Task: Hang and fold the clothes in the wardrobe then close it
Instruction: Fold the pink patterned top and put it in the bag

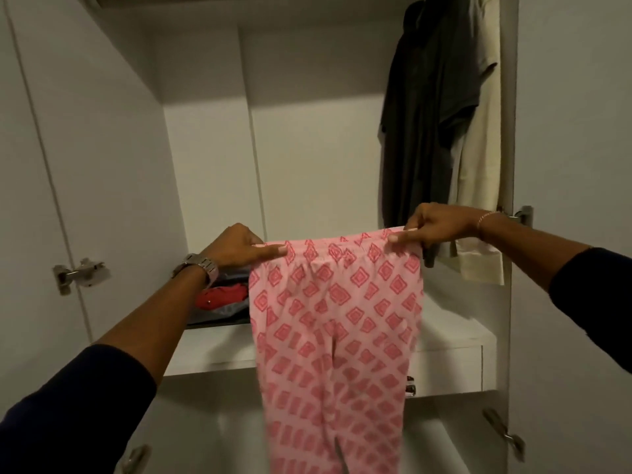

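Left hand [236,248] pinches the waistband's left end of the pink patterned trousers [337,330]; right hand [434,227] pinches the right end. Trousers hang spread before the open wardrobe [307,148]. No legible writing

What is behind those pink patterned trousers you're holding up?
Behind the pink trousers a white shelf shows, with a pile of red and blue clothes at its left. The trousers hide the shelf's middle.

We see soft matt cloth pink patterned trousers [337,313], smooth matt white wardrobe [113,138] panels, shiny metal hinge [80,272], and a metal wristwatch [201,265].
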